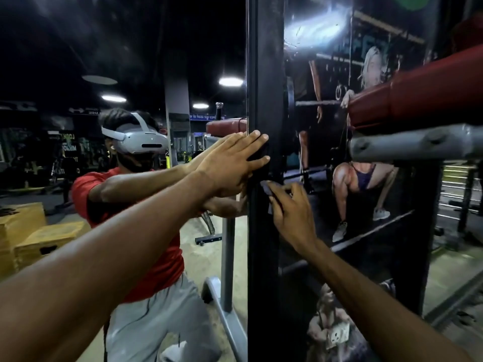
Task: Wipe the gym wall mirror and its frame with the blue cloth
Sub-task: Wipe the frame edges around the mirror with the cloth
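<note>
The wall mirror point(130, 74) fills the left half of the view and reflects a person in a red shirt and headset. Its black vertical frame point(264, 74) runs down the middle. My left hand point(230, 165) presses flat with straight fingers on a dark cloth point(261, 155) against the frame's edge. Just below, my right hand point(290, 212) pinches a lower corner of the cloth point(266, 186) between thumb and fingers, against the frame. Most of the cloth is hidden under my left hand.
A glossy gym poster point(366, 152) covers the wall right of the frame. A red padded bar point(418, 92) and a grey metal tube point(407, 145) jut in from the right at hand height. Yellow wooden boxes point(31, 231) show in the mirror.
</note>
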Available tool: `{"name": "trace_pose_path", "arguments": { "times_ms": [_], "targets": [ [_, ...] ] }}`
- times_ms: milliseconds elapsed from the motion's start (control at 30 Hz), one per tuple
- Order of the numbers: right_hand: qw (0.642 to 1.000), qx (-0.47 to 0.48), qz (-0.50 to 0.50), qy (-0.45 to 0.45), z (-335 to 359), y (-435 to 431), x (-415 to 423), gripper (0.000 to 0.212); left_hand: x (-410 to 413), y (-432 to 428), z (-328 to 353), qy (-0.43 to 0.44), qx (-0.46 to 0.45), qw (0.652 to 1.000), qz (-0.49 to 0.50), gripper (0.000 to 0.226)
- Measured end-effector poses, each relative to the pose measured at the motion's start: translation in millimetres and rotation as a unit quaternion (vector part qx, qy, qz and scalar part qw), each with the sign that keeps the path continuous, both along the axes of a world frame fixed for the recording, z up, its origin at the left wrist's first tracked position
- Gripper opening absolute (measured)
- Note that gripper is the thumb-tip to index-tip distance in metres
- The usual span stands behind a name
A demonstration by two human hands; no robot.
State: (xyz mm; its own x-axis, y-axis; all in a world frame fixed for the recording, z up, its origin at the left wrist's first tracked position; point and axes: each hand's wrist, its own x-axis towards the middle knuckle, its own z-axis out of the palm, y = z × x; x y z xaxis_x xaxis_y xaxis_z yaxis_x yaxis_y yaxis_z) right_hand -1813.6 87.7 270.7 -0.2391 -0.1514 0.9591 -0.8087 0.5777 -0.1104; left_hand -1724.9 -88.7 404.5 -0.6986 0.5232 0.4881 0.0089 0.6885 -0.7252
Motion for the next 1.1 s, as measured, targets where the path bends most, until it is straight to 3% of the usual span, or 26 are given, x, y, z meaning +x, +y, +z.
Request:
{"name": "trace_pose_path", "arguments": {
  "times_ms": [200, 367, 533, 667, 733, 800, 933, 1100],
  "targets": [
    [0.999, 0.015, 0.021, -0.024, -79.8, -2.7, -1.5, 0.045, -3.4, -13.9, -34.8, 0.01, -0.015, 0.999, -0.031, 0.06],
    [0.999, -0.047, 0.016, 0.018, -58.3, -8.5, -3.6, 0.045, -7.5, -14.5, -48.1, 0.029, -0.023, 0.999, -0.041, 0.061],
    [0.989, 0.107, 0.0, 0.102, -75.6, -11.7, 0.6, 0.042, -11.8, -14.9, -73.3, 0.057, -0.017, 0.997, -0.043, 0.061],
    [0.965, 0.225, 0.013, 0.137, -129.0, 3.4, -5.7, 0.06, -15.3, -14.5, -111.4, 0.057, -0.014, 0.997, -0.042, 0.061],
    [0.953, 0.255, 0.019, 0.163, -141.8, 8.8, -6.7, 0.051, -18.7, -15.8, -129.4, 0.063, -0.016, 0.997, -0.04, 0.062],
    [0.967, 0.199, 0.038, 0.155, -139.0, 8.2, -10.4, 0.041, -19.9, -15.5, -139.7, 0.068, -0.019, 0.997, -0.045, 0.061],
    [0.996, -0.017, 0.044, 0.079, -148.4, -8.6, -23.1, 0.05, -18.1, -10.5, -162.5, 0.082, -0.026, 0.995, -0.058, 0.057],
    [0.997, -0.013, 0.011, 0.078, -220.2, -15.0, -18.5, 0.053, -20.0, -8.0, -198.6, 0.075, -0.016, 0.997, -0.03, 0.059]
  ]
}}
